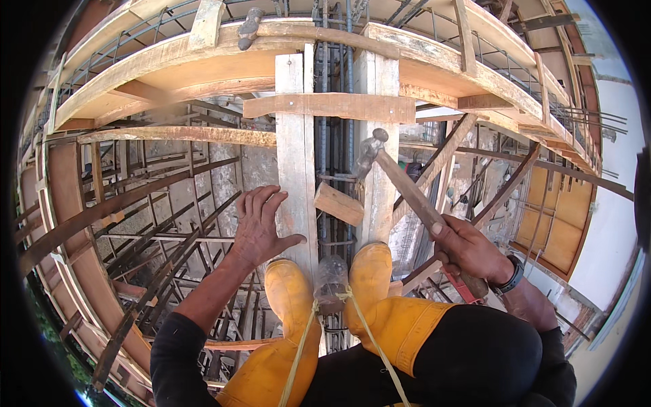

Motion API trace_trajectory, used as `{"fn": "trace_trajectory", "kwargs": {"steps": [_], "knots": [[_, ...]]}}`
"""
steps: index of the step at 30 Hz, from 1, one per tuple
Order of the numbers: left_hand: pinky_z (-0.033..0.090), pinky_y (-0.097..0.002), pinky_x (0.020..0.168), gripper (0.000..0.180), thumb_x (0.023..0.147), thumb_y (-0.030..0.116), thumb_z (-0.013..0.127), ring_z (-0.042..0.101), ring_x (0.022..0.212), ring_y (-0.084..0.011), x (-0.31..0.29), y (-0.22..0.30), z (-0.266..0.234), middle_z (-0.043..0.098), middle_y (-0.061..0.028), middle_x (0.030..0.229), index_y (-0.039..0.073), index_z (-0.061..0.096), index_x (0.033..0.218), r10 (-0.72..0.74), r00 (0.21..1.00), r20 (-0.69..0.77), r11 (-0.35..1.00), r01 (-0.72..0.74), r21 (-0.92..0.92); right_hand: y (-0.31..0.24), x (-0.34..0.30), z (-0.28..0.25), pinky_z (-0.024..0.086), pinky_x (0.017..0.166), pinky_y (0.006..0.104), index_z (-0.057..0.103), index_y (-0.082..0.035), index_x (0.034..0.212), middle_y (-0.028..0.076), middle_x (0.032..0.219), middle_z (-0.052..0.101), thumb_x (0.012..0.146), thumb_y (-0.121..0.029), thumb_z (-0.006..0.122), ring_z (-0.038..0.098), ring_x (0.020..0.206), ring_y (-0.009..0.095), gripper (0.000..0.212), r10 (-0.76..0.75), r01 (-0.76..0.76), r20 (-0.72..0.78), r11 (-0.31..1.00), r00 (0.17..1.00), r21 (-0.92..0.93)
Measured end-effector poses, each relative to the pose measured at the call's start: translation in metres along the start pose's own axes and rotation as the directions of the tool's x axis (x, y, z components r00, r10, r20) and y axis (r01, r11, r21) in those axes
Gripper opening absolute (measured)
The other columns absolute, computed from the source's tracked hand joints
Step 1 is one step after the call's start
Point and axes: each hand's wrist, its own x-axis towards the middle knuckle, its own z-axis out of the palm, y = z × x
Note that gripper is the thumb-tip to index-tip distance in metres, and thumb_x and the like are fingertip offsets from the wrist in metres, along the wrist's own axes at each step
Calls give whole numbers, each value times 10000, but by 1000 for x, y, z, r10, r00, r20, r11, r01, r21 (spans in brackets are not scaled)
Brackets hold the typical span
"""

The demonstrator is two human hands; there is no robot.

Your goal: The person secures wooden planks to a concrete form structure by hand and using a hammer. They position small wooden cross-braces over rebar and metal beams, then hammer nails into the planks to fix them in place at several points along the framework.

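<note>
My right hand (469, 249) is wrapped round the wooden handle of a hammer (409, 188). Its worn metal head hangs over the right-hand plank (377, 217). My left hand (258, 227) is open, fingers spread, at the outer edge of the left-hand plank (294, 169); I cannot tell whether it touches the wood. A short wooden block (339, 204) lies slanted across the gap between the planks, where steel rebar (325, 146) runs. Farther off, a flat wooden crosspiece (329, 106) spans both planks.
A second hammer (325, 34) lies on the far formwork. My yellow boots (371, 271) stand on the planks, with a cloudy container (332, 277) on yellow string (369, 332) between them. Beams and metal bars (135, 230) cross the deep drop on both sides.
</note>
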Motion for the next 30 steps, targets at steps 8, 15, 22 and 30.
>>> {"fn": "trace_trajectory", "kwargs": {"steps": [8, 15, 22, 30], "knots": [[261, -541, 1093, 1074, 572, 406, 940, 381, 1281, -372, 22, 16, 2, 405, -157, 1366, 87, 339, 1403, -52, 998, -35, 998, 51, -35, -14, -4, -11, 449, 457, 273, 481, -11, 1095, 14, 672, 484, 1066, -423, 438, 503, 525, 83, 415, 108, -76, 107, 960, 988, -269], [246, -558, 1103, 1107, 558, 384, 951, 378, 1290, -370, 30, 23, 11, 392, -164, 1368, 96, 323, 1423, -31, 998, -48, 995, 26, -93, -2, 1, 9, 473, 484, 305, 482, 10, 1063, 36, 664, 490, 1059, -440, 439, 532, 518, 123, 452, 96, -81, 27, 934, 995, -349], [214, -543, 1135, 1049, 604, 469, 895, 374, 1322, -336, 31, 27, 14, 414, -120, 1381, 108, 362, 1431, 50, 996, 78, 998, -46, -53, -13, -3, 4, 459, 499, 296, 502, 9, 1062, 29, 684, 526, 1045, -418, 500, 534, 529, 123, 427, 41, 12, 160, 948, 986, -319], [152, -554, 1163, 995, 680, 528, 807, 389, 1368, -307, 40, 69, 52, 469, -148, 1434, 49, 408, 1455, 54, 974, 219, 958, -113, 265, 3, 26, 6, 428, 472, 250, 465, 26, 1249, 0, 710, 512, 967, -238, 675, 503, 523, 80, 439, -218, 213, -161, 976, 963, -42]]}}
